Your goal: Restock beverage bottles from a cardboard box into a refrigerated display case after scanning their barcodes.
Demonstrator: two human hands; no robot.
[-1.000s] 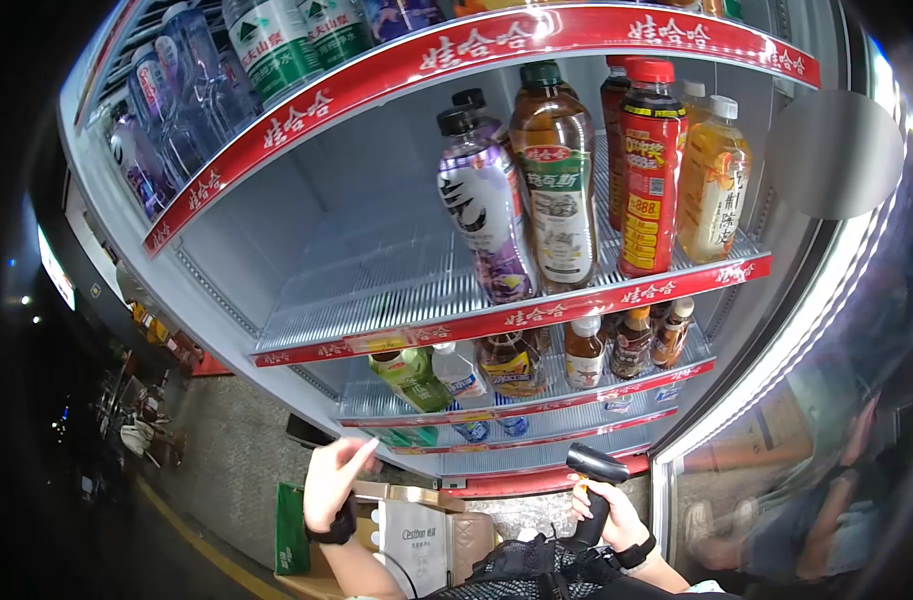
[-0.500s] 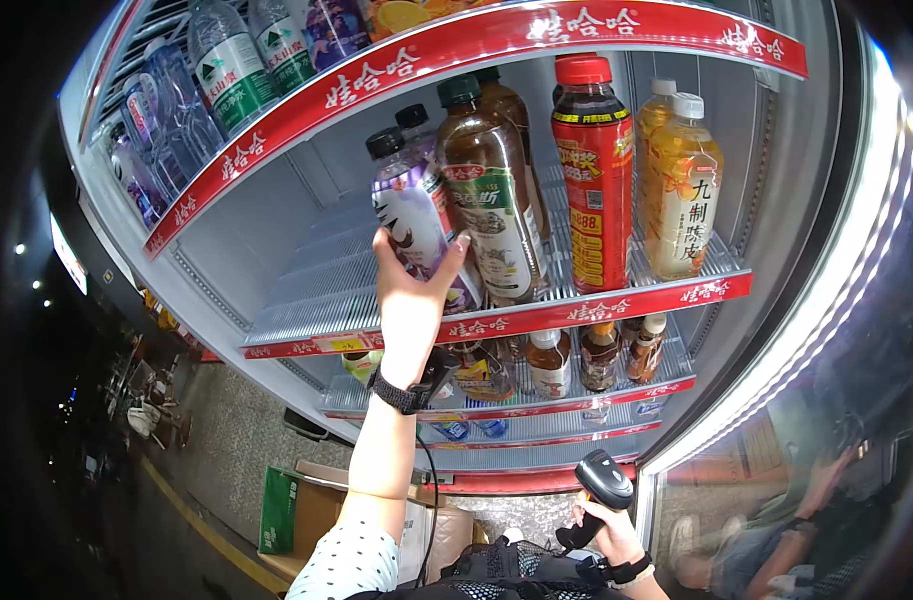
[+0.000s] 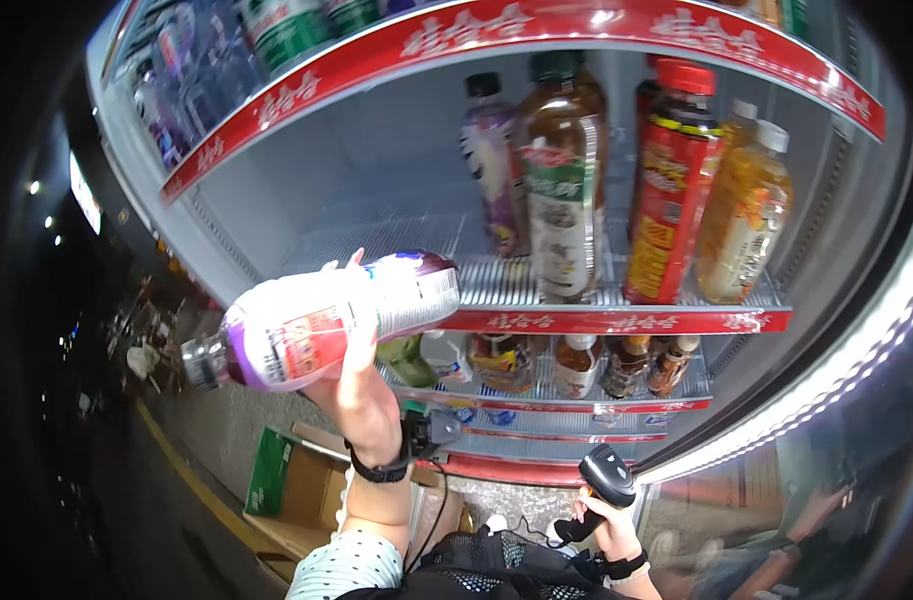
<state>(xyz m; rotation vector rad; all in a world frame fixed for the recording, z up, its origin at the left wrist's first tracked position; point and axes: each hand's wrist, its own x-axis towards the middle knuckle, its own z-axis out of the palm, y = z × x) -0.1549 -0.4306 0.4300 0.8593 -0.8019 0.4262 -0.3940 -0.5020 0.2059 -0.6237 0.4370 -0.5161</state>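
My left hand (image 3: 367, 395) is wrapped round a purple-and-white drink bottle (image 3: 302, 330), clear of the shelf. The bottle lies nearly sideways, its dark cap pointing left and its base to the right, with the label facing me. Lower down, my right hand (image 3: 617, 535) grips a black barcode scanner (image 3: 609, 475) by its handle. A similar purple bottle (image 3: 495, 170) stands on the shelf, beside a large brown drink bottle (image 3: 565, 205) with a green cap. Further right are a red bottle (image 3: 672, 190) and a yellow drink bottle (image 3: 747, 225).
The cooler's red-edged shelf (image 3: 617, 321) runs in front of me, with small bottles (image 3: 577, 365) on the shelf below. Water bottles (image 3: 287, 30) stand above. An open cardboard box (image 3: 302, 490) sits on the floor, and the glass door (image 3: 757, 480) is at right.
My left hand has lifted the purple bottle off the shelf, drawn it left towards me and turned it sideways. The view has shifted slightly; my right hand still holds the scanner.
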